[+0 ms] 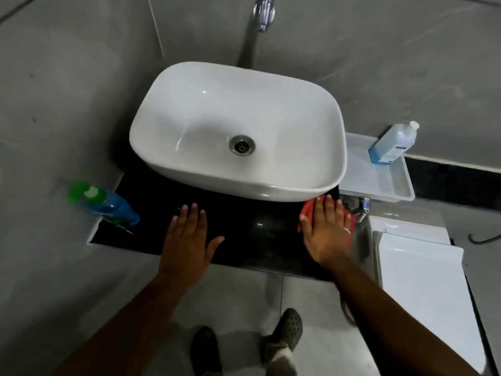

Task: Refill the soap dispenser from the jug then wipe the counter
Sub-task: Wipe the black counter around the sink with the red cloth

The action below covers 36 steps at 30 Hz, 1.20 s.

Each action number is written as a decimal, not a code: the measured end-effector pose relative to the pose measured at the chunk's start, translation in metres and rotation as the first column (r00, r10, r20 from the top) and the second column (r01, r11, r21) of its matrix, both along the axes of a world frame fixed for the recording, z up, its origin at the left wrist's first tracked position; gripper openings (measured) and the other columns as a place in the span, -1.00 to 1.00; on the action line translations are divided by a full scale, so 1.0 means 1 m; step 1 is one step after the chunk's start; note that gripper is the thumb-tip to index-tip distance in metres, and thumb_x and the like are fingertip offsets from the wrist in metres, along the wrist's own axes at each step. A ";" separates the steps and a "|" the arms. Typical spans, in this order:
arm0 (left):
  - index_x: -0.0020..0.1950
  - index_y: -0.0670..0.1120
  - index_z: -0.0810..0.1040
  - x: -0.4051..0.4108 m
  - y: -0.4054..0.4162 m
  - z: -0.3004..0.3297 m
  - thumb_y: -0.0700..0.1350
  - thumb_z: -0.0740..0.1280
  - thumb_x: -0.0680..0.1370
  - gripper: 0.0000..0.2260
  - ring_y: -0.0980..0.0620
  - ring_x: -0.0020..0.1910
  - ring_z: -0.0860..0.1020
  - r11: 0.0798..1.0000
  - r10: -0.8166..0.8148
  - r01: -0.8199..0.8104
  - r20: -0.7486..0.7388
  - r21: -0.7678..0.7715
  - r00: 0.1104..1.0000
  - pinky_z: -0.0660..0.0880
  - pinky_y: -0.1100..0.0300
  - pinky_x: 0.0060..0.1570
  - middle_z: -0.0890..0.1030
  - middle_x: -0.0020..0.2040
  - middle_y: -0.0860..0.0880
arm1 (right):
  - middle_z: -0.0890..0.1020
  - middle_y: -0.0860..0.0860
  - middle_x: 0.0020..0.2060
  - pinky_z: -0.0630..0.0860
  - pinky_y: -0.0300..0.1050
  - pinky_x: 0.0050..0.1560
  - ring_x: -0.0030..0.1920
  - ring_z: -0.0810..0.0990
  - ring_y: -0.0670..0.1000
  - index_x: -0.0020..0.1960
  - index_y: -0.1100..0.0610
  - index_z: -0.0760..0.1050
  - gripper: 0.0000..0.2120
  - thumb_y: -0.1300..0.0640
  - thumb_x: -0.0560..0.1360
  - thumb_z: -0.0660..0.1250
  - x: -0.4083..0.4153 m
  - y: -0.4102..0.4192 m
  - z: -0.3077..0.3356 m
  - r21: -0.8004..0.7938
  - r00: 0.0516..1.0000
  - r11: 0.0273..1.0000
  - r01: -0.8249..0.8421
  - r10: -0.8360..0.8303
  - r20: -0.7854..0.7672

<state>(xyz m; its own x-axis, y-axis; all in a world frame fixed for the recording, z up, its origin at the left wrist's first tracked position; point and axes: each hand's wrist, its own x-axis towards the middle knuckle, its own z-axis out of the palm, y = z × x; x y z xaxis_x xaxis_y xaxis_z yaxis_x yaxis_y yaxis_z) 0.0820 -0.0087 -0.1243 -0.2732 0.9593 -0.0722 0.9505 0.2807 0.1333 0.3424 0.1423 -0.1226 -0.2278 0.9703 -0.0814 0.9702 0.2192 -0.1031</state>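
Observation:
My right hand (326, 229) lies flat, fingers spread, pressing a red cloth (307, 210) onto the black counter (244, 240) at its right end, just in front of the basin. My left hand (188, 240) rests flat and empty on the counter left of centre. A blue soap dispenser (113, 206) with a green pump top stands at the counter's left edge against the wall. A clear bottle of blue liquid (393, 145) with a white cap stands on a white tray (390, 183) to the right of the basin.
A white basin (206, 126) sits on the counter under a chrome tap (263, 12). Grey walls close in at left and back. A white toilet cistern (423, 267) stands at the right, with a chrome valve (363, 206) beside it. My feet are on the grey tiled floor.

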 end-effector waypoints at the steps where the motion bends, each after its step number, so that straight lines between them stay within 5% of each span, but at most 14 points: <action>1: 0.39 -0.29 0.36 -0.008 -0.002 -0.003 0.28 -0.13 0.57 -0.27 -0.30 0.43 0.30 1.000 0.015 -0.015 -0.004 0.008 1.000 0.22 -0.19 0.38 0.38 0.41 -0.31 | 0.08 0.15 0.53 -0.09 0.24 0.48 0.52 -0.06 0.20 0.52 0.15 0.01 -0.37 -0.18 0.57 -0.06 -0.017 -0.010 -0.001 0.004 0.999 0.999 0.045 -0.045 0.009; 3: 0.40 -0.28 0.35 -0.021 -0.005 -0.008 0.27 -0.11 0.57 -0.28 -0.30 0.44 0.29 0.999 0.022 -0.021 -0.019 0.028 1.000 0.22 -0.20 0.39 0.36 0.42 -0.32 | 0.06 0.18 0.53 -0.13 0.23 0.48 0.52 -0.06 0.22 0.52 0.16 0.00 -0.37 -0.15 0.57 -0.03 -0.059 -0.039 -0.003 -0.019 1.000 0.999 0.030 -0.030 0.008; 6: 0.41 -0.27 0.33 -0.033 -0.007 -0.012 0.25 -0.06 0.57 -0.31 -0.30 0.44 0.29 0.999 0.031 -0.029 -0.042 0.044 0.999 0.22 -0.20 0.39 0.35 0.43 -0.31 | 0.09 0.16 0.53 -0.13 0.22 0.49 0.52 -0.04 0.23 0.52 0.13 0.03 -0.36 -0.15 0.54 0.01 -0.103 -0.092 -0.008 -0.030 0.967 0.968 -0.248 0.246 -0.067; 10: 0.42 -0.27 0.32 -0.034 -0.007 -0.012 0.23 0.00 0.56 -0.34 -0.30 0.43 0.30 0.999 0.025 -0.023 -0.051 0.038 0.998 0.24 -0.20 0.39 0.34 0.43 -0.31 | 0.15 0.09 0.52 -0.04 0.15 0.49 0.52 0.08 0.17 0.52 0.08 0.07 -0.38 -0.14 0.54 0.04 -0.033 -0.089 -0.007 0.044 0.850 0.849 -0.527 0.527 0.010; 15: 0.45 -0.26 0.27 -0.035 -0.007 -0.012 0.25 -0.06 0.57 -0.32 -0.27 0.46 0.25 1.000 0.021 -0.020 -0.025 0.013 0.999 0.18 -0.17 0.41 0.30 0.46 -0.29 | 0.13 0.15 0.52 -0.04 0.17 0.49 0.52 0.04 0.17 0.52 0.14 0.04 -0.38 -0.13 0.54 -0.06 0.000 -0.068 -0.006 0.028 0.999 0.999 0.023 -0.022 -0.024; 17: 0.45 -0.25 0.27 -0.036 -0.007 -0.014 0.24 -0.06 0.57 -0.33 -0.26 0.47 0.24 1.000 0.019 -0.019 -0.033 0.015 0.999 0.18 -0.16 0.42 0.29 0.47 -0.28 | 0.13 0.22 0.51 -0.08 0.20 0.47 0.51 0.02 0.23 0.52 0.19 0.03 -0.38 -0.08 0.55 0.04 -0.048 -0.067 -0.009 0.030 0.943 0.946 0.323 -0.319 -0.093; 19: 0.46 -0.25 0.26 -0.036 -0.006 -0.015 0.22 -0.05 0.57 -0.34 -0.25 0.47 0.23 0.999 0.029 -0.028 -0.041 0.034 0.999 0.17 -0.15 0.42 0.29 0.47 -0.28 | 0.11 0.25 0.51 -0.12 0.23 0.46 0.50 0.01 0.28 0.51 0.22 0.02 -0.36 -0.05 0.54 0.10 -0.100 -0.069 -0.008 0.010 0.902 0.912 0.411 -0.405 -0.151; 22: 0.45 -0.27 0.27 -0.036 -0.007 -0.017 0.19 -0.04 0.57 -0.36 -0.27 0.47 0.24 0.998 0.033 -0.031 -0.038 0.062 0.999 0.17 -0.16 0.42 0.29 0.46 -0.30 | 0.11 0.23 0.51 -0.13 0.25 0.47 0.51 0.00 0.28 0.51 0.21 0.07 -0.35 -0.07 0.52 0.11 -0.151 -0.097 -0.014 0.030 0.992 1.000 -0.008 0.011 -0.123; 25: 0.43 -0.28 0.30 -0.035 -0.008 -0.014 0.17 -0.01 0.59 -0.38 -0.28 0.45 0.27 0.997 0.027 -0.023 -0.055 0.073 0.998 0.20 -0.16 0.41 0.31 0.45 -0.31 | 0.16 0.14 0.51 -0.04 0.18 0.50 0.52 0.05 0.20 0.51 0.12 0.11 -0.37 -0.13 0.52 0.08 -0.114 -0.106 -0.012 0.046 0.871 0.874 -0.484 0.486 -0.075; 27: 0.44 -0.27 0.29 -0.034 -0.008 -0.013 0.17 0.00 0.59 -0.39 -0.27 0.45 0.26 0.997 0.025 -0.021 -0.059 0.073 0.998 0.18 -0.15 0.42 0.31 0.45 -0.30 | 0.16 0.12 0.51 -0.05 0.16 0.50 0.52 0.05 0.19 0.52 0.11 0.09 -0.38 -0.14 0.53 0.05 -0.053 -0.086 -0.012 0.065 0.823 0.822 -0.566 0.568 -0.013; 31: 0.46 -0.25 0.25 -0.034 -0.008 -0.014 0.18 -0.02 0.60 -0.38 -0.25 0.48 0.22 0.998 0.026 -0.023 -0.061 0.058 0.998 0.12 -0.13 0.44 0.28 0.47 -0.28 | 0.17 0.17 0.50 0.00 0.16 0.49 0.51 0.08 0.20 0.51 0.15 0.10 -0.36 -0.14 0.51 -0.05 0.015 -0.050 -0.004 0.027 0.994 0.996 -0.089 0.091 -0.061; 34: 0.47 -0.24 0.23 -0.036 -0.007 -0.017 0.19 -0.04 0.59 -0.38 -0.24 0.49 0.20 0.999 0.020 -0.016 -0.069 0.052 0.997 0.10 -0.14 0.45 0.26 0.49 -0.28 | 0.17 0.24 0.49 -0.05 0.21 0.46 0.50 0.07 0.26 0.50 0.22 0.09 -0.34 -0.10 0.49 -0.01 -0.042 -0.045 -0.008 0.058 0.928 0.930 0.363 -0.356 -0.106; 36: 0.47 -0.24 0.22 -0.036 -0.007 -0.019 0.19 -0.05 0.59 -0.37 -0.24 0.49 0.19 0.998 0.025 -0.021 -0.065 0.054 0.998 0.10 -0.14 0.45 0.25 0.49 -0.28 | 0.10 0.27 0.51 -0.13 0.22 0.47 0.50 0.00 0.28 0.51 0.24 0.03 -0.34 -0.07 0.52 0.06 -0.095 -0.050 -0.008 0.013 0.886 0.896 0.445 -0.438 -0.152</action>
<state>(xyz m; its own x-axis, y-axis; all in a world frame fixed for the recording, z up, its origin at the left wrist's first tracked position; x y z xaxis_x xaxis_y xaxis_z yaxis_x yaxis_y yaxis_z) 0.0455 -0.0153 -0.1437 -0.2977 0.9547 -0.0024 0.9511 0.2968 0.0859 0.2469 0.0924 -0.1307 0.2188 0.9752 -0.0331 0.9438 -0.2201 -0.2464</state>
